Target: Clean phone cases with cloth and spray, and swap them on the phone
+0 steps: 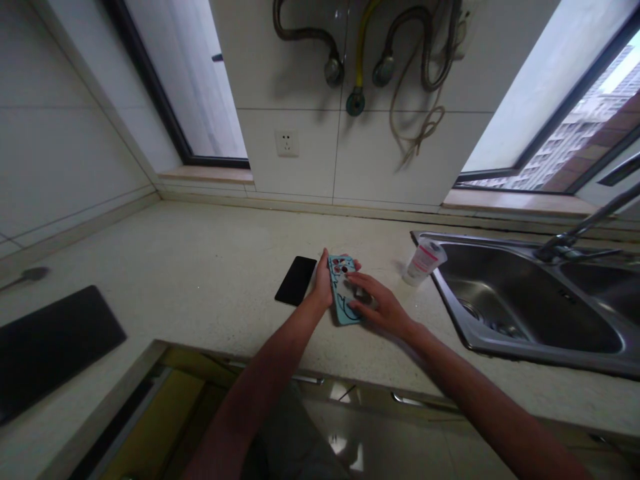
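Note:
A light-blue phone case (343, 297) with a cartoon print and camera cut-outs lies on the pale speckled counter (200, 267). My left hand (323, 287) grips its left edge, thumb at the top. My right hand (377, 303) lies over its right side, fingers stretched across the case. A black phone (296, 281) lies flat on the counter just left of my left hand, not touched.
A white plastic cup (424, 261) with a pink label stands by the steel sink (525, 313) with its tap (575, 233) at the right. A black cooktop (50, 343) sits at the left. Wall socket (287, 143), hoses and two windows are behind.

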`<action>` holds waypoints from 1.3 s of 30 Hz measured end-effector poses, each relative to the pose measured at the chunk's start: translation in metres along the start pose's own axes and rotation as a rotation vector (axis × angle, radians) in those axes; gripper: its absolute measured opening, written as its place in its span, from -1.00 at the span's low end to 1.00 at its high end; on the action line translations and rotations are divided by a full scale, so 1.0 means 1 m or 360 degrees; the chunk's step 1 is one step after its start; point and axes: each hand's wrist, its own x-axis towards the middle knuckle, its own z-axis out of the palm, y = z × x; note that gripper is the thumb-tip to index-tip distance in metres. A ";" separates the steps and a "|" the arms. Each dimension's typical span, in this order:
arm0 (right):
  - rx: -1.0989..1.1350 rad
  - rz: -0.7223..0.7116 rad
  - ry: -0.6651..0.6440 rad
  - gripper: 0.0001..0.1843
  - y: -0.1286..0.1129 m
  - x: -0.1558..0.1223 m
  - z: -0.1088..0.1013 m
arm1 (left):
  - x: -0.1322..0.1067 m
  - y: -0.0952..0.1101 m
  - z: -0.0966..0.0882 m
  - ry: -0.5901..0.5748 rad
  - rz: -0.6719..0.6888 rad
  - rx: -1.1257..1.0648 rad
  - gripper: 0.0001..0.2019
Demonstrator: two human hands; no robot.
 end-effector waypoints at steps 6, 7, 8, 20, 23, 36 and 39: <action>-0.0066 -0.0185 -0.0299 -0.27 -0.002 -0.005 0.010 | -0.001 -0.003 -0.003 0.0022 0.0038 0.0058 -0.43; -0.0064 -0.0218 -0.0327 -0.27 -0.004 -0.005 0.010 | -0.001 -0.003 -0.003 0.0028 0.0043 0.0062 -0.43; -0.0065 -0.0250 -0.0354 -0.27 -0.007 -0.005 0.010 | -0.001 -0.003 -0.003 0.0039 0.0047 0.0061 -0.43; -0.0222 -0.0337 -0.0458 0.02 -0.009 -0.002 0.006 | 0.001 -0.005 -0.004 0.0057 0.0027 0.0158 -0.38; -0.0218 -0.0375 -0.0405 0.00 -0.012 -0.001 0.004 | 0.000 -0.005 -0.005 0.0085 0.0094 0.0185 -0.39; -0.0206 0.0006 0.0444 -0.63 -0.009 0.004 -0.024 | 0.013 -0.001 -0.007 0.0023 0.0614 0.0336 -0.74; -0.0246 0.0162 0.0494 -0.67 -0.001 0.004 -0.027 | 0.014 0.000 -0.011 0.0228 0.0675 0.0475 -0.66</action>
